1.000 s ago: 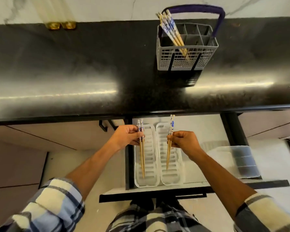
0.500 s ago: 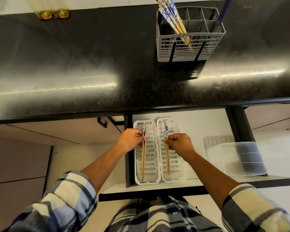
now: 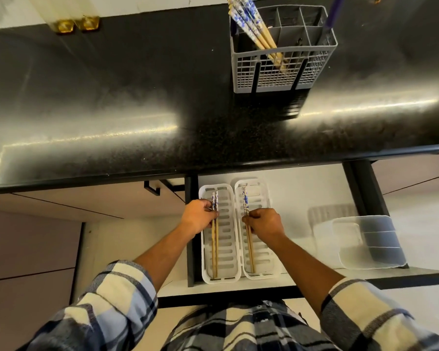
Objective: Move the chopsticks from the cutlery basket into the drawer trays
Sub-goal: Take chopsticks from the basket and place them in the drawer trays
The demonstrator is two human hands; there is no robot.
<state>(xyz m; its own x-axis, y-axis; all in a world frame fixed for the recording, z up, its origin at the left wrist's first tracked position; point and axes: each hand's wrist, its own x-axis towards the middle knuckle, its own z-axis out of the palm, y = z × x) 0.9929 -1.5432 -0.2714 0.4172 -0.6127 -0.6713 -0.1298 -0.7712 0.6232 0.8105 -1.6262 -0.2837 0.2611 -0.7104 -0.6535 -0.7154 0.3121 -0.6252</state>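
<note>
Two white slotted trays sit side by side in the open drawer: the left tray (image 3: 226,249) and the right tray (image 3: 264,257). My left hand (image 3: 197,217) grips a pair of wooden chopsticks (image 3: 214,249) with blue-patterned tops, lying lengthwise low in the left tray. My right hand (image 3: 262,222) grips another pair of chopsticks (image 3: 250,252) lying along the right tray. On the black counter stands the grey cutlery basket (image 3: 312,69), with several more chopsticks (image 3: 254,26) leaning in its left compartment.
A clear plastic container (image 3: 370,241) sits at the right of the drawer (image 3: 302,193). The black counter's front edge (image 3: 137,173) overhangs the drawer's back. A purple basket handle (image 3: 333,11) rises at top right. Two brass feet (image 3: 75,25) stand at the counter's back left.
Both hands have lowered their chopsticks from above the trays down into them. The camera has tilted down, so the basket sits higher in the frame.
</note>
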